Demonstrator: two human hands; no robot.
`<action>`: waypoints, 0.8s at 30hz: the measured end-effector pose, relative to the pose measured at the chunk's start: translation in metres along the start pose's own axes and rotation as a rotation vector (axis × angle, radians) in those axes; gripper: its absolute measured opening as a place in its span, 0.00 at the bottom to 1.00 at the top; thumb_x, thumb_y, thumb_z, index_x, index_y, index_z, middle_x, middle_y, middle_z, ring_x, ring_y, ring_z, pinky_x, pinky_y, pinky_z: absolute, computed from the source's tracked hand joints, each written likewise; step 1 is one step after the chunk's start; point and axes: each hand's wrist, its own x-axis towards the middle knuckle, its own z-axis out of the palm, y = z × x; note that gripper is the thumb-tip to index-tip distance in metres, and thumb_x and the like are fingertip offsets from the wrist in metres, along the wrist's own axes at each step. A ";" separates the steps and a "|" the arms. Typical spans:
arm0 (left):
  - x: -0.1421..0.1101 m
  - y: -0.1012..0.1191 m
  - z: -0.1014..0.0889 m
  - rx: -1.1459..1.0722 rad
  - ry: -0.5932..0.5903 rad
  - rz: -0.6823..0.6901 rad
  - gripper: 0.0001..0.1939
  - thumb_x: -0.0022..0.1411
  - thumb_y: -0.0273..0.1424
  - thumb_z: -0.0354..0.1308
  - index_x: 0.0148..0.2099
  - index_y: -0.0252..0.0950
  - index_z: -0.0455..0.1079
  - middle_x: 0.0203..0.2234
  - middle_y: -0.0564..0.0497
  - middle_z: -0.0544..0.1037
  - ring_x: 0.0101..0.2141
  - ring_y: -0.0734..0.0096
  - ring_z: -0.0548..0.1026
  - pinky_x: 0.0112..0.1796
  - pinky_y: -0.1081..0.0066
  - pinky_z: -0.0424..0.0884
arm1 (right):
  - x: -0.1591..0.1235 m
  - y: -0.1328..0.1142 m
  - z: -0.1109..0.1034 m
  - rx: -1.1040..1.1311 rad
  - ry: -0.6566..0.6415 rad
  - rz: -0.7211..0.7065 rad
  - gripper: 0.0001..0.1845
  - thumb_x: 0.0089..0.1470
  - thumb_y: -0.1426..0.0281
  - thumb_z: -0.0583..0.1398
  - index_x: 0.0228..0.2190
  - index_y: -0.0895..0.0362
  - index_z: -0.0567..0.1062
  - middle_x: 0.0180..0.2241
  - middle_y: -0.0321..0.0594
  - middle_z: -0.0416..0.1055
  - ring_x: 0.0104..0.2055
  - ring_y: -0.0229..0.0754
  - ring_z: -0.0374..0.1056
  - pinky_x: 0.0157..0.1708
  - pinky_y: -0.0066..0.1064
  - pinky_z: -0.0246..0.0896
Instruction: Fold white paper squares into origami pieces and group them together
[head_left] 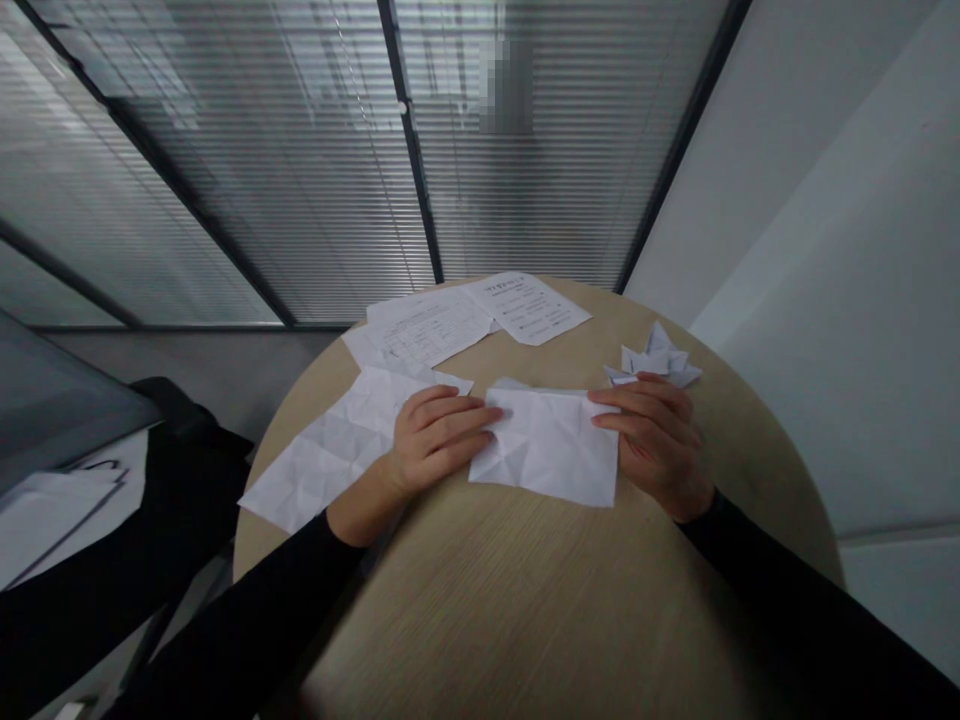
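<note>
Head view: creased white paper [551,445] between both hands [435,435] [660,440]

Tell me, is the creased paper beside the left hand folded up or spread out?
Spread out: the creased paper lies broad on the table, its many fold lines showing. The left hand hides part of it.

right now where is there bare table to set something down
The widest bare patch of table is on the near side, below the held paper and between the black sleeves. A smaller one lies between the right hand and the table's right edge. Left and far sides are crowded: creased sheet, printed sheets, left hand.
</note>
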 end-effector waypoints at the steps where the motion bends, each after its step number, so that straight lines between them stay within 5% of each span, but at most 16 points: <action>1: 0.000 0.000 0.000 -0.037 -0.085 0.001 0.09 0.83 0.33 0.57 0.53 0.52 0.78 0.54 0.55 0.90 0.56 0.59 0.86 0.62 0.46 0.81 | 0.000 0.003 -0.001 0.006 -0.083 0.039 0.12 0.75 0.65 0.61 0.44 0.38 0.85 0.47 0.38 0.89 0.56 0.61 0.80 0.71 0.69 0.67; 6: 0.011 0.000 0.012 -0.180 -0.274 0.030 0.10 0.81 0.42 0.59 0.53 0.45 0.79 0.53 0.47 0.90 0.53 0.56 0.87 0.58 0.51 0.84 | 0.009 0.015 0.004 0.180 -0.418 -0.048 0.19 0.71 0.63 0.64 0.59 0.46 0.85 0.55 0.46 0.87 0.58 0.62 0.79 0.64 0.61 0.72; 12: 0.017 -0.003 0.020 -0.272 -0.483 -0.065 0.13 0.80 0.39 0.57 0.56 0.42 0.81 0.51 0.43 0.89 0.51 0.54 0.87 0.55 0.53 0.83 | 0.014 0.020 0.014 0.336 -0.692 -0.106 0.23 0.60 0.53 0.74 0.54 0.47 0.86 0.53 0.44 0.87 0.56 0.59 0.82 0.60 0.54 0.74; 18: 0.015 -0.003 0.021 -0.274 -0.453 -0.146 0.14 0.82 0.37 0.53 0.52 0.40 0.81 0.41 0.44 0.87 0.43 0.58 0.86 0.47 0.58 0.82 | 0.006 0.018 0.019 0.377 -0.617 -0.048 0.11 0.69 0.64 0.66 0.49 0.48 0.86 0.49 0.43 0.88 0.53 0.56 0.83 0.58 0.53 0.77; 21: 0.012 -0.004 0.025 -0.217 -0.382 -0.288 0.15 0.84 0.40 0.53 0.51 0.40 0.79 0.35 0.47 0.84 0.38 0.61 0.84 0.43 0.61 0.81 | 0.000 0.012 0.027 0.324 -0.490 0.163 0.10 0.73 0.63 0.63 0.47 0.48 0.85 0.45 0.43 0.88 0.46 0.54 0.85 0.50 0.50 0.81; 24: 0.007 -0.008 0.033 -0.134 -0.304 -0.399 0.12 0.83 0.41 0.57 0.54 0.40 0.76 0.33 0.52 0.82 0.38 0.61 0.84 0.55 0.51 0.82 | -0.007 0.009 0.040 0.268 -0.416 0.385 0.19 0.71 0.61 0.66 0.60 0.47 0.80 0.46 0.43 0.87 0.39 0.53 0.84 0.42 0.47 0.83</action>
